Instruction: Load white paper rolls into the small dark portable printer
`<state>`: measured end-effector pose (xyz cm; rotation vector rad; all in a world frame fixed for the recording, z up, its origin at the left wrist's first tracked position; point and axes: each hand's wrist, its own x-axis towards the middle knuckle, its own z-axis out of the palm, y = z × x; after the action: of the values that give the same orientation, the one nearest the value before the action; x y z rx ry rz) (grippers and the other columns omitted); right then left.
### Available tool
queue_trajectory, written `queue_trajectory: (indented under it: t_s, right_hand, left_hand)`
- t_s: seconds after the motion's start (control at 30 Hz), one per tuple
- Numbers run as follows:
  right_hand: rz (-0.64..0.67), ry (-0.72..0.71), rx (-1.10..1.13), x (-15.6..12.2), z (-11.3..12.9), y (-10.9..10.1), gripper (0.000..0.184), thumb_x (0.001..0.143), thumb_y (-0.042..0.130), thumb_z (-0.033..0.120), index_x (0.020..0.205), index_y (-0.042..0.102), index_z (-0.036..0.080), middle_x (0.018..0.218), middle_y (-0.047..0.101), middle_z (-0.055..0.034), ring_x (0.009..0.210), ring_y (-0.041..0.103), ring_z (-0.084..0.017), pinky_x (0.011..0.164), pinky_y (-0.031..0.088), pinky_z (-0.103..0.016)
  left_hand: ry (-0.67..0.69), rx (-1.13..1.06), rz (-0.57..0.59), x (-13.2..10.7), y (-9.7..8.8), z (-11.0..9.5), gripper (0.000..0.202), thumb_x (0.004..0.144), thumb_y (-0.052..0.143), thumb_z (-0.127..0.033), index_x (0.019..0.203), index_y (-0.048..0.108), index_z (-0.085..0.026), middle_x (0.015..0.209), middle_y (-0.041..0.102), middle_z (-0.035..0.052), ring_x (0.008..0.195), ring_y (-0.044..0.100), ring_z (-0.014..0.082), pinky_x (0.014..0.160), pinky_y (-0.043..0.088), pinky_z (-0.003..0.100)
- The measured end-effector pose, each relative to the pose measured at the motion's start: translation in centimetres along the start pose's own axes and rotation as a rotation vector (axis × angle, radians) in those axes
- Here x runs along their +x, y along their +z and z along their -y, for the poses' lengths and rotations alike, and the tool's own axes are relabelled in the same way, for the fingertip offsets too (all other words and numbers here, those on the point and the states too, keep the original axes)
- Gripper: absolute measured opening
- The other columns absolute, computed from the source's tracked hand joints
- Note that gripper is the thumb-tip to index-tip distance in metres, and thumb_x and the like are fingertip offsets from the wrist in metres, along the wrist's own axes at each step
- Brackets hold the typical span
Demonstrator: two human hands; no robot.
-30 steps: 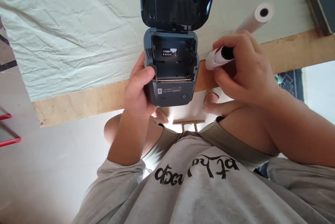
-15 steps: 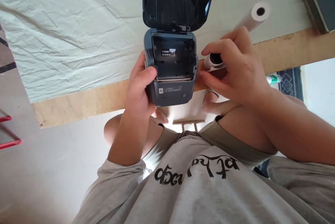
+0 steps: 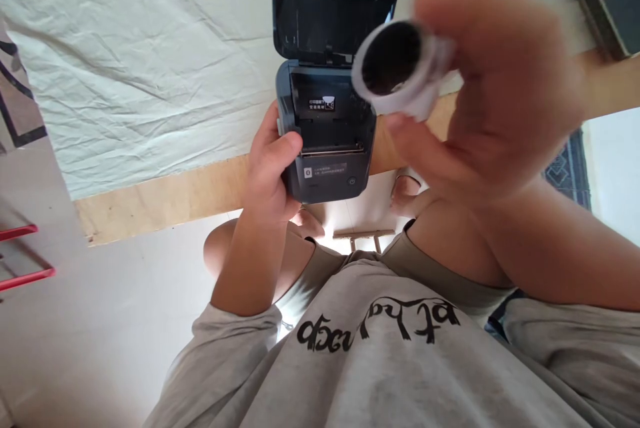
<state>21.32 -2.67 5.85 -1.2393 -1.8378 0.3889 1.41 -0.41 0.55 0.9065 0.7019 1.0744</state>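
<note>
My left hand [image 3: 273,165] grips a dark grey label printer [image 3: 333,175] by its left side, thumb on top near the roll bay. The printer's black lid [image 3: 333,8] stands swung open away from me. Inside the bay I see a small printed sticker and no roll. Between the thumb and fingers of my right hand [image 3: 495,95], a small white paper roll [image 3: 425,91] is held up close to the camera, its wide dark core facing left. The roll overlaps the printer's right edge in view; whether they touch I cannot tell. My right hand is blurred by motion.
A pale, wrinkled cloth [image 3: 150,68] covers the table, with a bare wooden edge [image 3: 165,205] along my side. A dark flat object with a metallic rim [image 3: 595,1] lies at the far right. Red bars [image 3: 25,278] show at the left, and my knees are below the table edge.
My right hand has lifted the small paper roll from beside the printer, up toward the camera and over the printer's right side. It now hides the longer white roll. My left hand keeps its grip.
</note>
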Motion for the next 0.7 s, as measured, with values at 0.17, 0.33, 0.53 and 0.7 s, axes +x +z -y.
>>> queue_trajectory:
  t_s: [0.17,0.33,0.53,0.7]
  right_hand:
    - [-0.083,-0.249,-0.206,0.5,0.0,2.5,0.022,0.085,0.057,0.017,0.106,0.058,0.024,0.097,0.073,0.0043,0.091,0.069,-0.014,0.078,0.056,-0.032]
    - [0.053,-0.090,-0.273,1.0,-0.4,2.9,0.012,0.081,0.056,0.013,0.082,0.059,0.024,0.107,0.073,0.0059,0.101,0.069,-0.016,0.078,0.054,-0.035]
    - [-0.088,-0.243,-0.201,-0.2,-0.2,2.8,0.012,0.088,0.056,0.020,0.076,0.058,0.024,0.088,0.072,0.0061,0.087,0.064,-0.014,0.074,0.048,-0.034]
    - [-0.172,-0.266,-0.267,-0.7,-0.4,2.7,0.007,0.086,0.057,0.020,0.081,0.056,0.025,0.090,0.072,0.0057,0.081,0.062,-0.015,0.072,0.046,-0.034]
  left_hand:
    - [0.068,0.082,0.009,-0.1,-0.4,0.3,0.039,0.080,0.067,-0.046,0.113,0.065,-0.025,0.095,0.069,0.0036,0.108,0.067,0.0271,0.093,0.054,0.041]
    - [0.043,0.038,0.048,-0.2,-0.3,0.3,0.040,0.083,0.061,-0.042,0.118,0.060,-0.022,0.099,0.068,0.0068,0.120,0.061,0.0293,0.096,0.053,0.043]
    - [0.077,0.047,0.036,-0.1,0.6,-0.5,0.049,0.076,0.070,-0.049,0.119,0.058,-0.027,0.119,0.062,0.0046,0.126,0.054,0.0295,0.102,0.047,0.042]
    - [0.201,0.029,0.077,0.3,0.4,0.8,0.056,0.077,0.065,-0.054,0.127,0.053,-0.032,0.121,0.062,0.0048,0.128,0.054,0.0294,0.099,0.048,0.043]
